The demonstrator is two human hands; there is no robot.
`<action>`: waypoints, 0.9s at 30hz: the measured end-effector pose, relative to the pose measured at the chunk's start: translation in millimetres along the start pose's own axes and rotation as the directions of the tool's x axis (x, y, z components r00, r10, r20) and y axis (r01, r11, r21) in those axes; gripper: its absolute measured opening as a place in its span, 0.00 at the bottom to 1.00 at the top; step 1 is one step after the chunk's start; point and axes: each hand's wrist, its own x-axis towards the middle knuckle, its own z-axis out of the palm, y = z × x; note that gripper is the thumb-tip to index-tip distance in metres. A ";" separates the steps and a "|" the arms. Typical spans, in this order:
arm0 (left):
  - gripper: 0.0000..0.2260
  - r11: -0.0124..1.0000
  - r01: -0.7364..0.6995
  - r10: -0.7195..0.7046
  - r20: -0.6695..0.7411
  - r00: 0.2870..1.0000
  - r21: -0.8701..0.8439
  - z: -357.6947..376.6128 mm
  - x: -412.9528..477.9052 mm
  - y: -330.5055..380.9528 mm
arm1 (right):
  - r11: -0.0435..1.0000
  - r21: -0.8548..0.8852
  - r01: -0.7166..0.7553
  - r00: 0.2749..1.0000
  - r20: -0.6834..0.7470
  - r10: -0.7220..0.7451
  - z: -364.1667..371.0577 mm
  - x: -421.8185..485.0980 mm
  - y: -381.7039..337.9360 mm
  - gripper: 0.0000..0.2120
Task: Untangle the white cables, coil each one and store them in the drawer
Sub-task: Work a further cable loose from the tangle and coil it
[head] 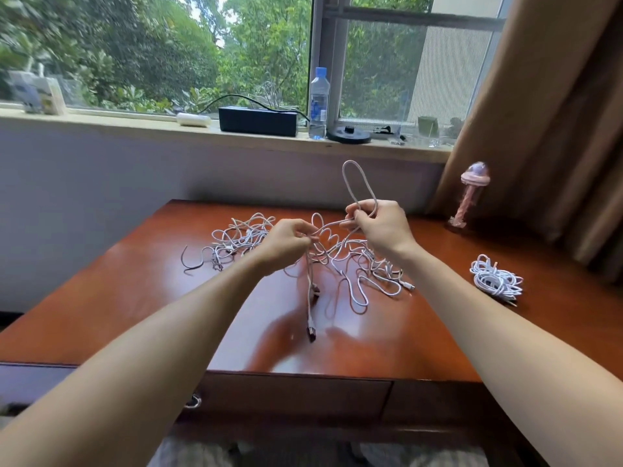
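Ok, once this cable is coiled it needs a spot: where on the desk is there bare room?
The desk is bare at its near left, between the front edge and the tangled cables. Another patch lies near right, between the dangling plug and the coiled bundle. The middle, below the left hand and right hand, is crowded with loops.

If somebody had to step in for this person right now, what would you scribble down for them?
Left hand pinches white cable strands whose plug ends dangle below it.
Right hand grips a tall upright loop of white cable.
Loose white tangle sprawls on the reddish wooden desk under and left of the hands.
Done: one roughly coiled white bundle sits at the desk's right.
Left: finish untangling, coil the rest, open the shut wooden drawer, store everything.
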 end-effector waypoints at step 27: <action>0.13 0.816 -0.058 0.119 -0.070 0.990 0.575 -37.7 -13.3 -52.1 | 0.964 0.198 -0.176 0.913 -0.333 0.235 -41.8 5.4 39.7 0.11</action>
